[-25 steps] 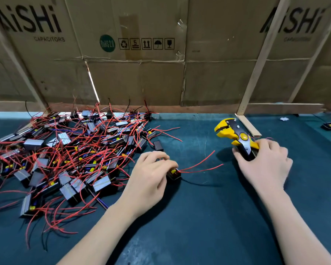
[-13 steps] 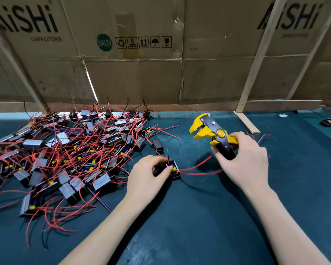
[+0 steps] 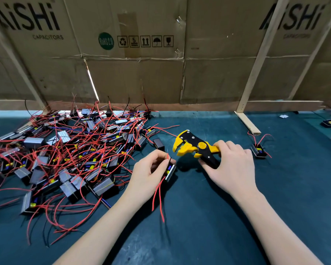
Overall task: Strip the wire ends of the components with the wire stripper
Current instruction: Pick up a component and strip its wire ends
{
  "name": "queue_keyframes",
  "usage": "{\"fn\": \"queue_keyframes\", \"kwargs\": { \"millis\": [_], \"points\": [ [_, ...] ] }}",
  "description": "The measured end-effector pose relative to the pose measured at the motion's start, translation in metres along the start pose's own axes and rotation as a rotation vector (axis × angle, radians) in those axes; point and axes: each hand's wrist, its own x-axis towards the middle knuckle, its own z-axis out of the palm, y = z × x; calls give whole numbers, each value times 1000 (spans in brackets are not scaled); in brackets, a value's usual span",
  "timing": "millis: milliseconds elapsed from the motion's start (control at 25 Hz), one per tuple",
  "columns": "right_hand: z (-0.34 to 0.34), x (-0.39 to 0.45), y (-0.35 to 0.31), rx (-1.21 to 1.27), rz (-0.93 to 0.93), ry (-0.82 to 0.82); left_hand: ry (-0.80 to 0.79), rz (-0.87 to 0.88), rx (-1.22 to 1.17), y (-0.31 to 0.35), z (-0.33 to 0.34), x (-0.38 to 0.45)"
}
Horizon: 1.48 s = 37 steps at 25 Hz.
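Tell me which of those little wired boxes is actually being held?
The component pinched in the left hand, apart from the pile; its red wires dangle below.

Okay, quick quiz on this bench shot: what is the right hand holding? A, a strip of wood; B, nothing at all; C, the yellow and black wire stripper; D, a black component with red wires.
C: the right hand grips the handles of the yellow and black wire stripper, its head pointing toward the component that the left hand holds.
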Motion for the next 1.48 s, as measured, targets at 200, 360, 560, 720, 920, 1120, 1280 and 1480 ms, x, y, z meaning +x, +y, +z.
{"fn": "queue_keyframes", "kwargs": {
  "millis": [200, 360, 560, 720, 920, 1120, 1280, 1480],
  "points": [
    [1, -2, -5, 9, -24, -31, 74, -12, 3, -2, -2, 2],
    [1, -2, -9, 40, -33, -47, 145, -28, 18, 0, -2, 2],
    [-1, -2, -13, -6, -102, 12, 184, -32, 93, -1, 0, 1],
    [-3, -1, -15, -83, -145, 52, 187, -40, 113, -3, -1, 2],
    [-6, -1, -14, -103, -134, 30, 173, -32, 123, -5, 0, 1],
    [-1, -2, -15, -124, -41, 38, 172, -17, 128, -5, -2, 2],
    [5, 1, -1, -120, 73, 121, 133, 7, 115, -3, -4, 2],
    [7, 1, 6, -72, 107, 105, 41, 108, 115, -2, -2, 0]
  ]
}}
